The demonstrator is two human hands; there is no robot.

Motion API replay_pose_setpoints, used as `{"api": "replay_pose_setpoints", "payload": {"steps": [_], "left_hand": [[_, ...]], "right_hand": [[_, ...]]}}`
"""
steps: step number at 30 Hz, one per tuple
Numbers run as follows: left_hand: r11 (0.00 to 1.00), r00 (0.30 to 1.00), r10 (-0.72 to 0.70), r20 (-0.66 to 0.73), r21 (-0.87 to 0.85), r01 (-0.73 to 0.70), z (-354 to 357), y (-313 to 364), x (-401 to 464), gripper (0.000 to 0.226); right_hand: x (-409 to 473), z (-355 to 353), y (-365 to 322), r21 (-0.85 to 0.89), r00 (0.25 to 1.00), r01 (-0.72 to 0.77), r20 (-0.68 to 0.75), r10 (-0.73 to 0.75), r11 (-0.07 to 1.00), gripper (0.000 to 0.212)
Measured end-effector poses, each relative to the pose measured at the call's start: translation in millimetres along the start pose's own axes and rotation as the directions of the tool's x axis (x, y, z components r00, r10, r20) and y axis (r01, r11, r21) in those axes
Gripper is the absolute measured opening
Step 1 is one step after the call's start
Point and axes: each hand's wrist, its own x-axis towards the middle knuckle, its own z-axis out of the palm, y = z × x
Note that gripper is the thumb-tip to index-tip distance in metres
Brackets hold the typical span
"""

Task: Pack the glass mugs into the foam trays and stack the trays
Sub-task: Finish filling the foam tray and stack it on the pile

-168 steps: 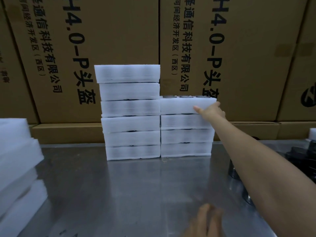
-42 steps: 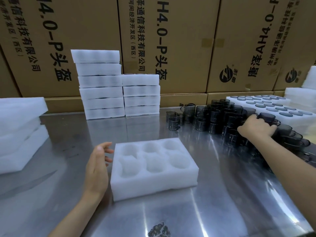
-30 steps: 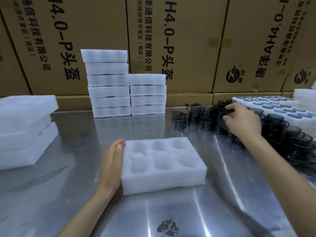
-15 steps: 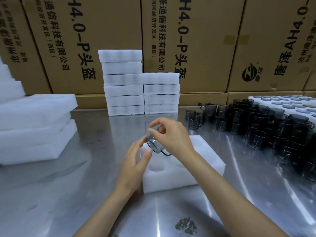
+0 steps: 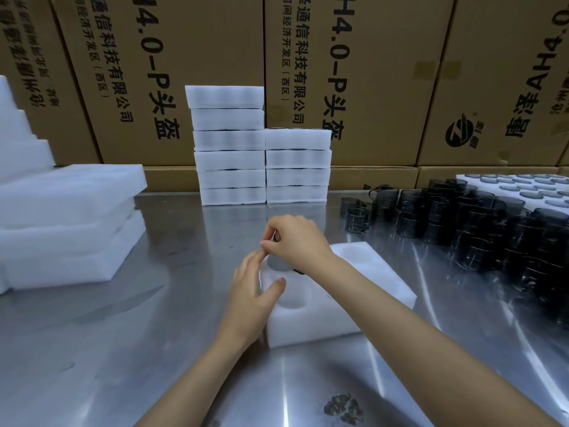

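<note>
The right hand (image 5: 295, 241) reaches in from the right, fingers curled down over a small smoky glass mug (image 5: 278, 262) held at the far-left pockets of the white six-pocket foam tray (image 5: 363, 291). The left hand (image 5: 251, 291), loosely spread and holding nothing, braces the tray's left edge, fingertips near the mug. Bare steel table (image 5: 123, 349) lies open left and front; the crowd of dark glass mugs (image 5: 480, 223) fills the right, and stacked white foam trays (image 5: 261, 158) stand behind.

A brushed steel table (image 5: 123, 349) filled the foreground, its surface streaked with pale reflections of overhead light. Behind it stood a wall of large brown cardboard cartons (image 5: 369, 72) printed with black lettering, resting on flatter cartons (image 5: 369, 177) at table level.
</note>
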Motion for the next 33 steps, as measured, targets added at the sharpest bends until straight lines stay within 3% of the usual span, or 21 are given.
{"api": "replay_pose_setpoints", "payload": {"steps": [9,12,15,18,20,26,33], "left_hand": [[0.998,0.997,-0.065,0.037,-0.007,0.065,0.0,-4.3,-0.7,0.069],[0.998,0.998,-0.057,0.038,0.006,0.056,-0.7,-3.2,-0.5,0.067],[0.999,0.999,-0.025,0.036,0.048,0.023,-3.5,-2.0,-0.1,0.069],[0.997,0.999,0.029,0.030,0.071,-0.031,-10.5,-2.0,1.0,0.068],[0.987,0.992,0.107,0.067,0.116,-0.114,-16.8,-1.2,2.9,0.060],[0.868,0.934,0.228,0.275,0.377,-0.323,-33.3,-7.2,20.7,0.054],[0.777,0.910,0.218,0.352,0.502,-0.380,-40.9,-24.2,17.9,0.056]], "right_hand": [[-0.5,8.3,-1.0,-0.059,1.000,0.017,0.001,-0.017,0.998,0.005],[-3.0,9.9,-0.6,-0.076,1.000,0.020,0.017,-0.019,0.997,0.017],[-9.8,5.3,4.1,-0.034,0.996,0.025,-0.090,-0.028,0.999,0.032],[-21.3,-6.0,23.1,0.169,0.976,0.034,-0.220,0.004,0.985,0.035],[-32.5,-11.7,38.9,0.262,0.986,0.057,-0.168,-0.012,0.963,0.040],[-58.4,-6.4,58.7,0.215,0.979,0.070,0.172,-0.109,0.974,0.051],[-59.3,3.7,53.9,-0.058,0.954,0.133,0.278,-0.112,0.989,0.052]]}}
